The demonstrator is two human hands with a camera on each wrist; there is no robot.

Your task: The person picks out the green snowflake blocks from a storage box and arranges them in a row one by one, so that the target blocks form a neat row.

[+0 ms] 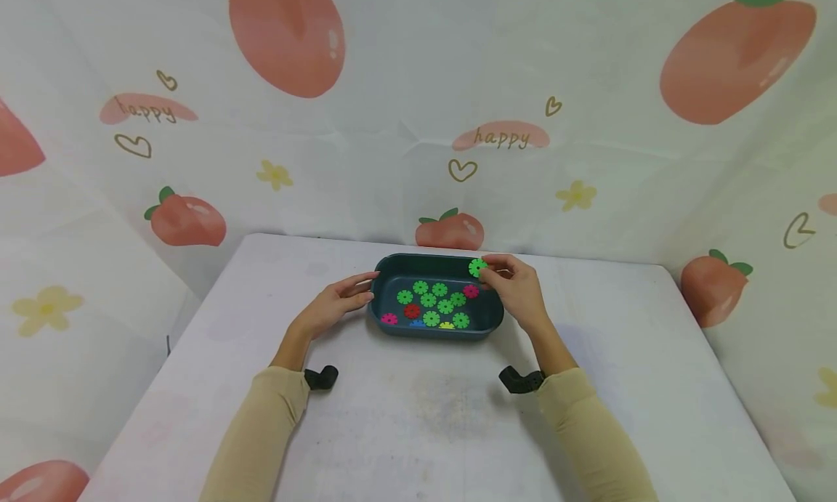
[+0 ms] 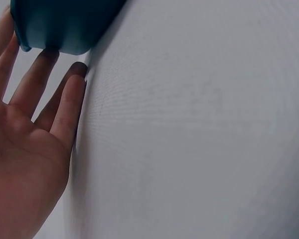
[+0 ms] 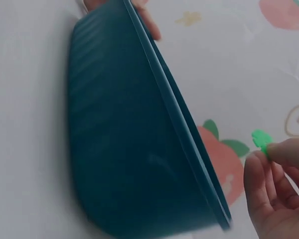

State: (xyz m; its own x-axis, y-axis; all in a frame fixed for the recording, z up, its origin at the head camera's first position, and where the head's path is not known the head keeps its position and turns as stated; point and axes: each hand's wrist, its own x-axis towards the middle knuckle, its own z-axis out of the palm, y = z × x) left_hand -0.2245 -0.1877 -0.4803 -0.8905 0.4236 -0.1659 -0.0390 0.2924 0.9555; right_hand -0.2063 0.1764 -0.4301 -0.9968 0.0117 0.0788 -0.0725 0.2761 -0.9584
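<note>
Right hand (image 1: 516, 284) pinches green disc (image 1: 477, 267), partly hiding it

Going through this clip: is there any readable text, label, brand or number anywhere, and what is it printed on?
"happy" on a pink patch of the backdrop cloth, left of centre.
"happy" on a second pink patch, above the tray.
No lettering shows on the dark tray, the discs or the table. Both wrist views show no text.

One tray (image 1: 392, 266), nine green discs (image 1: 428, 299), two pink (image 1: 471, 291), one red (image 1: 412, 311).
</note>
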